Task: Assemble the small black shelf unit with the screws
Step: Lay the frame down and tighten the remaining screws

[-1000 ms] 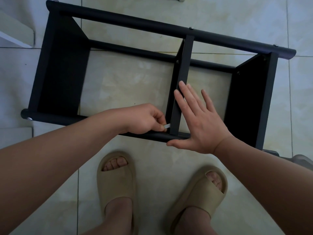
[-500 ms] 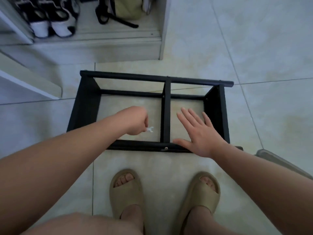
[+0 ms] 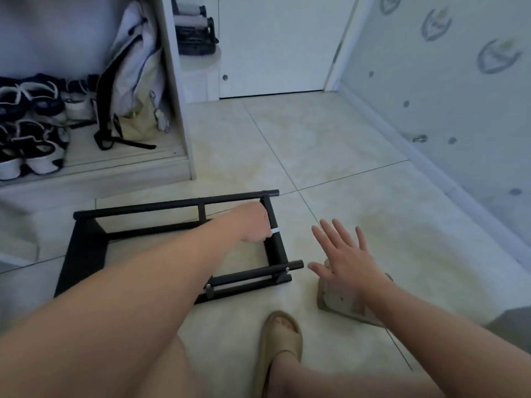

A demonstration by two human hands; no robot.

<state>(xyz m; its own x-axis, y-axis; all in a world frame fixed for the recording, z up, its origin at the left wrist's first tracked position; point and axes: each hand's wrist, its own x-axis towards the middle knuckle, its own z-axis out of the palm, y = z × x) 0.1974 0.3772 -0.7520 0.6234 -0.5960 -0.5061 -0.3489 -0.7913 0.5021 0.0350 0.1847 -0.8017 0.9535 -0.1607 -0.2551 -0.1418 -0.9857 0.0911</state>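
The small black shelf unit [image 3: 86, 248] lies on its side on the tiled floor at lower left. My left hand [image 3: 254, 224] is curled into a fist over the unit's right end and holds a small white wrench [image 3: 275, 230], whose tip shows beside the right end panel. Screw heads show on the near rod by that panel. To the right of the unit, my right hand [image 3: 349, 265] hovers with fingers spread and holds nothing. It is above a flat grey piece [image 3: 333, 301] on the floor.
A white cabinet [image 3: 172, 90] at left holds several shoes [image 3: 31, 139] and a hanging bag [image 3: 135, 81]. A white door [image 3: 275, 44] stands at the back and a patterned wall [image 3: 445, 81] runs along the right. My sandalled foot [image 3: 280, 340] is near the bottom.
The view has lifted and swung, showing the room. My left hand with the wrench moved from the middle divider to the right end. My right hand left the frame and moved right.
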